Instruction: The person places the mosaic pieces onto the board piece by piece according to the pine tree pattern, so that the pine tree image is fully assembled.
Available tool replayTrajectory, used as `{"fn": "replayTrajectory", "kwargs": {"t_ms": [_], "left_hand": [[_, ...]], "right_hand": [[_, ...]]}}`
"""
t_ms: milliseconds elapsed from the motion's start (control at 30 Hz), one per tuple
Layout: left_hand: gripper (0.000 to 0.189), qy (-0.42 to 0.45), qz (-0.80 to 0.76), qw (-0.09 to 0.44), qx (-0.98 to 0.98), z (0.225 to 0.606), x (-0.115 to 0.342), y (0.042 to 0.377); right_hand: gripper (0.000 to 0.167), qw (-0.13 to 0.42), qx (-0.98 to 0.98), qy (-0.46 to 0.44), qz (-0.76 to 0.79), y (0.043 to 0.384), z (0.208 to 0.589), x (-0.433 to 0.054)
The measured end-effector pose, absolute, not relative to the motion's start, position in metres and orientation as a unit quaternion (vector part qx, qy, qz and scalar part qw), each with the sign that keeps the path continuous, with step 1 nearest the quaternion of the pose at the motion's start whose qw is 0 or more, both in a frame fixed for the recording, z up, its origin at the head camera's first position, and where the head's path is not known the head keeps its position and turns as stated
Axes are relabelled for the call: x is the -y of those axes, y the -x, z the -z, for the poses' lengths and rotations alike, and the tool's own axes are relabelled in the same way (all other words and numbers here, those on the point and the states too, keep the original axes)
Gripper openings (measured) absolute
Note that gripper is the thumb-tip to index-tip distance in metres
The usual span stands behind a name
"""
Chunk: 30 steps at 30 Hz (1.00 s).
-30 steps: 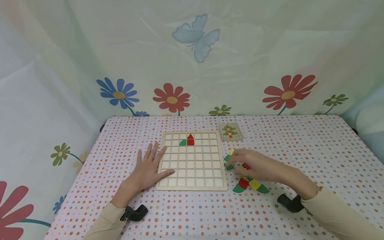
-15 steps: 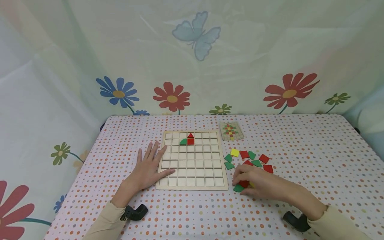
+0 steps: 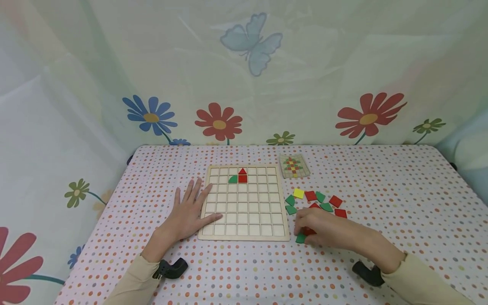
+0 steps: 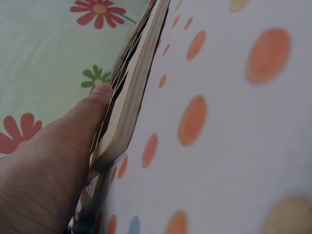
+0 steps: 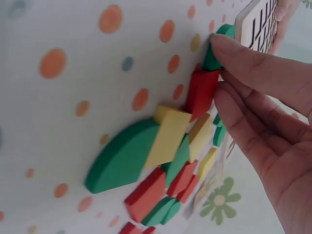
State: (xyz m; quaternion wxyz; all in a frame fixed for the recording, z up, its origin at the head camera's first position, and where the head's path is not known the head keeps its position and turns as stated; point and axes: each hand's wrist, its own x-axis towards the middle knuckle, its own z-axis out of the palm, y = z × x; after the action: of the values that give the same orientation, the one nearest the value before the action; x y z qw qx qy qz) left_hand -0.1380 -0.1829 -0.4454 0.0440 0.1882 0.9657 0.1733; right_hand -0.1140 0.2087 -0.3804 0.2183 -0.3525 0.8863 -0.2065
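My left hand rests with spread fingers at the left edge of a wooden grid board; the left wrist view shows the thumb lying over that edge. On the board are a red triangle tile, a red square tile below it and a green quarter-circle tile beside the square. Right of the board, my right hand pinches another green quarter-circle tile with thumb and curled fingers, low over the table. A red square tile lies right against that tile, beside the fingertips.
Several loose tiles lie around the right hand, among them a yellow square, red squares and green quarter circles. A picture card with a tree pattern lies behind them. A dotted cloth covers the table.
My right hand has moved from the upper loose tiles down toward the near ones, and its fingers have closed at a green quarter-circle tile. The left hand has stayed in place.
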Motion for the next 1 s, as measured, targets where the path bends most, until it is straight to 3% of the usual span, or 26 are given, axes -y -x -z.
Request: {"fn": "replayTrajectory", "kwargs": {"t_ms": [433,1000], "left_hand": [[0.098,-0.183,-0.169,0.048,-0.967,0.444,0.181,0.138],[0.098,-0.186,-0.172,0.044,-0.966,0.447,0.182,0.139]], "right_hand": [[0.027,0.222,-0.881,0.379,0.173,0.114,0.373,-0.197],[0.03,0.229,-0.887,0.351,0.195,0.111,0.373,-0.195]]}}
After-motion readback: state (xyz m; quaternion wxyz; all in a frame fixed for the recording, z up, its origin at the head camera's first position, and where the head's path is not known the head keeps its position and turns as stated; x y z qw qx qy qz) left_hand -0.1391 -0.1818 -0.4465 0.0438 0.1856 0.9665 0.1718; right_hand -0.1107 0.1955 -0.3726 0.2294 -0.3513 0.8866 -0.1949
